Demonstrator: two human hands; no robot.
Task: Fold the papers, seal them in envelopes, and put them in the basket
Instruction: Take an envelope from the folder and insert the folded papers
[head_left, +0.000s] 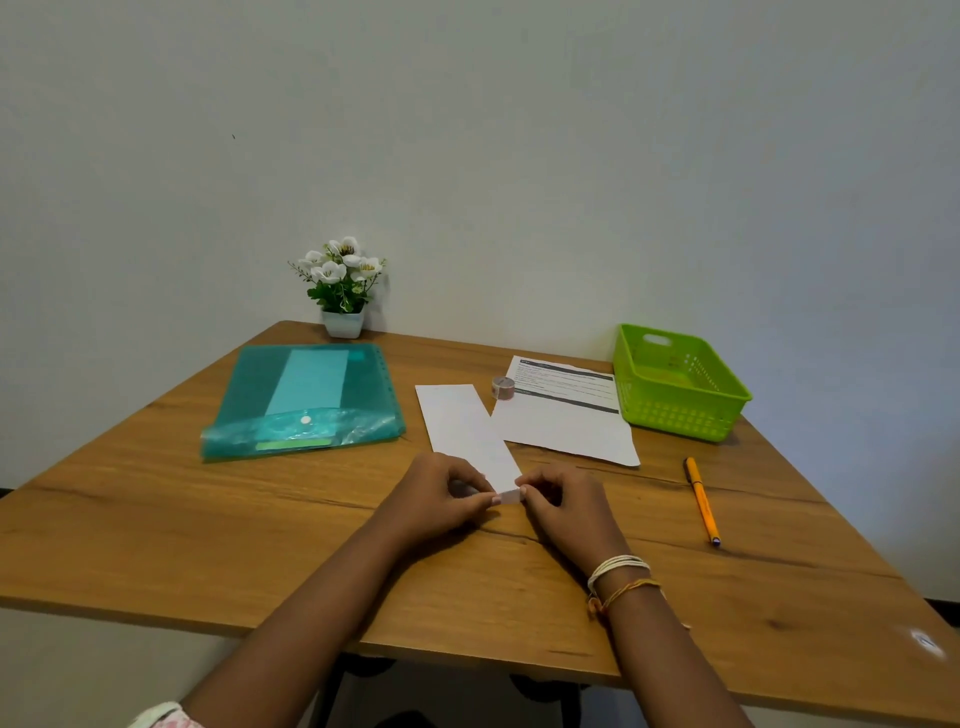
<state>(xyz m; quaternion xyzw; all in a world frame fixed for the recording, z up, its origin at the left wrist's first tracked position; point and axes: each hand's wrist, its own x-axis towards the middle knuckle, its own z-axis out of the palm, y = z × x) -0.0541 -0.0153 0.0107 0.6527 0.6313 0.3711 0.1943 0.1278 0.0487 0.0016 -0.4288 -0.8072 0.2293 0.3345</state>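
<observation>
A: Where's the envelope (470, 431)?
B: Flat on the wooden table (208, 519), near the middle, running from the far left down to the near right. Its near end lies between the two hands.
A: And the hands?
B: The left hand (441, 493) has curled fingers with fingertips pinching one end of a small strip of tape (510, 497) at the envelope's near end. The right hand (563, 506) pinches the strip's other end the same way. The strip is stretched between them, right at the envelope's edge. Whether it is already stuck down, I cannot tell.
A: What's just beyond that?
B: A printed sheet of paper (563, 415) lies to the right of the envelope, its left edge tucked under it. A small roll of tape (503, 387) stands at that sheet's far left corner.
A: And the basket?
B: The green basket (675, 384) sits at the far right, just beside the sheet. An orange pen (701, 499) lies nearer, on the right.
A: On the left?
B: A teal plastic folder (306, 400), and behind it a small pot of white flowers (342, 291) against the wall.
</observation>
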